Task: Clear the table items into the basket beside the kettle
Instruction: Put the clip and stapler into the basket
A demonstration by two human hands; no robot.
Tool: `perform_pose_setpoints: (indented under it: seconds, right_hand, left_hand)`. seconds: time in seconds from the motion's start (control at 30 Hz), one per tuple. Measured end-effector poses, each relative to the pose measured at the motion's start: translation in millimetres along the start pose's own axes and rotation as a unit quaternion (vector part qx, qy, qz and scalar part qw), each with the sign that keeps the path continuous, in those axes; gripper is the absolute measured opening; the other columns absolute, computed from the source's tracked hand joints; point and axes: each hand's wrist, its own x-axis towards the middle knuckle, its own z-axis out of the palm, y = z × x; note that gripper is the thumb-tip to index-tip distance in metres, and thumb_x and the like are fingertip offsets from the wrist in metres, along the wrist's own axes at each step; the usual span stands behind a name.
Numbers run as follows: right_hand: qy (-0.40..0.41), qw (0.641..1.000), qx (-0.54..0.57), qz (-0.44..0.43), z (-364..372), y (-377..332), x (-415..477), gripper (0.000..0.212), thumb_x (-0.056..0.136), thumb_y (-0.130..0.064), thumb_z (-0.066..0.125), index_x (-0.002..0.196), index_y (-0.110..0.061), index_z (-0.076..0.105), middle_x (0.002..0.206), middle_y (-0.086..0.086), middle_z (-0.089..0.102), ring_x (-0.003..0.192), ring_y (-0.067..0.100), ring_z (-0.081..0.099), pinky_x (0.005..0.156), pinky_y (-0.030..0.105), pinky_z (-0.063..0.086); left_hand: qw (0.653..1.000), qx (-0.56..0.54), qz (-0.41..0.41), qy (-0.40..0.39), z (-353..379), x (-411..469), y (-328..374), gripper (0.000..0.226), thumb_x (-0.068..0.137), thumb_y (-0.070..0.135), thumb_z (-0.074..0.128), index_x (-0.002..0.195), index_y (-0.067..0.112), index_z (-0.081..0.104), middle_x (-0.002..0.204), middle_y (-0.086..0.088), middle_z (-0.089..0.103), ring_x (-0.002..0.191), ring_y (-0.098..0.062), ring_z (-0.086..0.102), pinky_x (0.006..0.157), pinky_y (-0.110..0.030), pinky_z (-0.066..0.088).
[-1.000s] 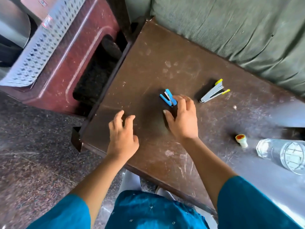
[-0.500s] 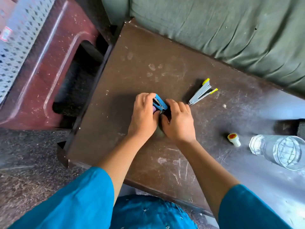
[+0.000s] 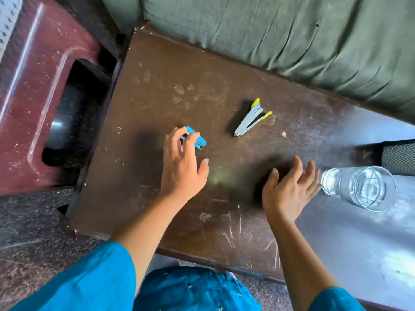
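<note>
A small blue stapler (image 3: 197, 140) is at the middle left of the brown table (image 3: 157, 90). My left hand (image 3: 182, 164) has its fingers curled over the stapler and grips it, thumb held off to the side. A grey stapler with yellow tips (image 3: 250, 120) lies free on the table further back. My right hand (image 3: 289, 189) hovers with its fingers spread and nothing in it, just left of a glass. A corner of the white perforated basket (image 3: 6, 12) shows at the top left.
A clear drinking glass (image 3: 363, 189) stands at the right, almost touching my right fingertips. A black mesh object (image 3: 399, 156) is at the right edge. A maroon plastic stool (image 3: 33, 86) stands left of the table, and green fabric (image 3: 292, 37) lies behind it.
My right hand has let go of the blue stapler and moved right toward the glass, covering the small orange-capped bottle. My left hand keeps the stapler.
</note>
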Motion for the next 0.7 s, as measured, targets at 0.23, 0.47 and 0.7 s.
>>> perform_pose_setpoints:
  seconds: [0.23, 0.47, 0.7]
  right_hand:
    - [-0.058, 0.994, 0.061, -0.073, 16, -30, -1, 0.046, 0.090, -0.006, 0.044, 0.136, -0.004, 0.039, 0.152, 0.020, 0.020, 0.142, 0.035, 0.008, 0.115, 0.037, 0.005]
    - [-0.127, 0.972, 0.073, -0.181, 26, -85, 0, 0.066, 0.086, -0.017, 0.053, 0.143, -0.004, 0.022, 0.152, 0.018, 0.020, 0.143, 0.035, 0.007, 0.117, 0.042, 0.003]
    - [-0.092, 0.990, 0.068, -0.087, 15, -104, 26, 0.067, 0.084, -0.048, 0.053, 0.143, -0.035, 0.024, 0.149, 0.027, 0.022, 0.140, 0.038, 0.015, 0.114, 0.047, 0.004]
  left_hand:
    - [0.996, 0.002, -0.084, 0.006, 5, -2, -8, 0.061, 0.073, 0.022, 0.069, 0.125, 0.009, 0.039, 0.136, -0.020, 0.038, 0.123, -0.035, 0.037, 0.096, -0.053, 0.044]
    - [0.996, 0.006, -0.086, 0.018, 6, 1, -9, 0.068, 0.070, 0.025, 0.073, 0.125, 0.009, 0.037, 0.130, -0.016, 0.045, 0.119, -0.032, 0.040, 0.096, -0.051, 0.045]
    - [0.994, 0.079, -0.069, 0.025, 1, 13, -4, 0.075, 0.063, 0.029, 0.079, 0.124, 0.007, 0.042, 0.114, -0.015, 0.056, 0.106, -0.034, 0.048, 0.093, -0.044, 0.038]
